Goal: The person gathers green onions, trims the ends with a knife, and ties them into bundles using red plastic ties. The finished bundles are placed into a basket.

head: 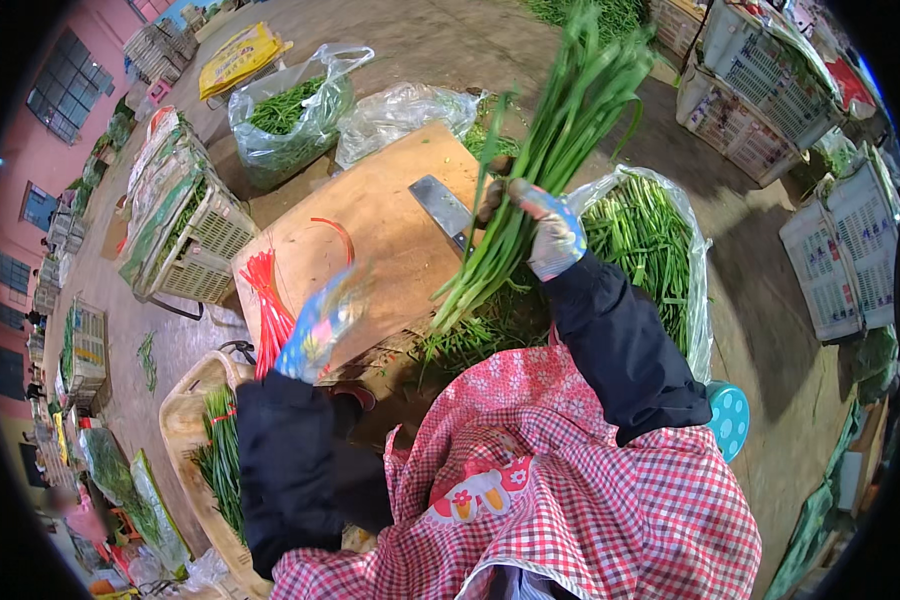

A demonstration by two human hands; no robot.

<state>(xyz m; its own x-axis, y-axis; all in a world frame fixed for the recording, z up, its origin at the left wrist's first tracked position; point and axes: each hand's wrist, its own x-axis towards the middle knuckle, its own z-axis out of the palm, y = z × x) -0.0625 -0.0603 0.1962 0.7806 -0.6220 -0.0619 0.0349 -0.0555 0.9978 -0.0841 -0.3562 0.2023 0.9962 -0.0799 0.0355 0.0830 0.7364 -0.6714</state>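
My right hand (551, 225), in a patterned glove with dark fingertips, grips a bunch of long green leafy stalks (570, 112), held slanted with the pale ends low over the board's edge. My left hand (322, 322), in a similar glove and blurred by motion, is beside a bundle of red ties (266, 289) on the wooden board (382, 195); its fingers are too blurred to read. One red tie (345, 232) lies loose and curved above it. A cleaver (440, 208) lies on the board, its handle end partly behind the stalks.
An open plastic bag of green stalks (637, 247) stands at the right, near a teal stool (729, 420). Tied greens (221, 450) lie in a tub (176, 420) at lower left. Beyond the board are another bag of greens (292, 112) and plastic crates (202, 247). Trimmings (465, 341) lie below the board.
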